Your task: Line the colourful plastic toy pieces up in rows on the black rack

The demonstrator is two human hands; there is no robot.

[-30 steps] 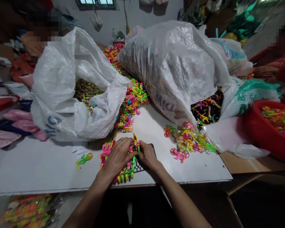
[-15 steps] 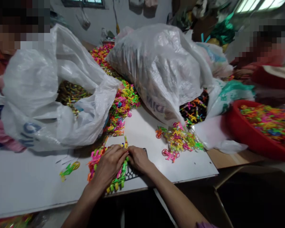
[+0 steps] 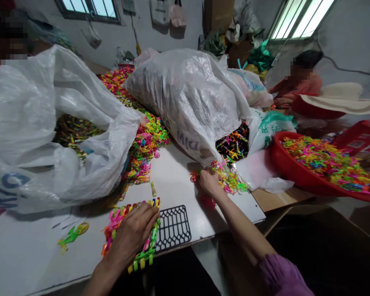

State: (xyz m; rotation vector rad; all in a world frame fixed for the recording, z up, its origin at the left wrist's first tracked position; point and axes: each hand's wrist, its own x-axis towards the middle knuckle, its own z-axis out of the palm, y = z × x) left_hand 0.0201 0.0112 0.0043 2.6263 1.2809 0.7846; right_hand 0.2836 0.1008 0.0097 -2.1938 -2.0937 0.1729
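My left hand (image 3: 138,222) lies over rows of bright plastic toy pieces (image 3: 146,255) set on a black plastic grid (image 3: 174,226). Its fingers are bent and close together, with the tips at the right edge of the rows. The grid's right part shows bare, with open bars. My right hand (image 3: 209,181) is at a small loose pile of similar pieces (image 3: 232,181), its fingers curled down; what is between them is hidden. A single patterned stick-like piece (image 3: 153,189) lies just beyond the grid.
A white sack (image 3: 89,181) stands open at left, and a fuller sack (image 3: 188,94) lies behind. Between them spreads a heap of coloured pieces (image 3: 148,139). At right are a red basin (image 3: 280,160) of pieces and an open carton (image 3: 296,218). Another person (image 3: 308,82) sits beyond.
My right hand has left the grid beside my left hand and moved right to the loose pile. My left hand stays on the rows. The view has shifted to the right.
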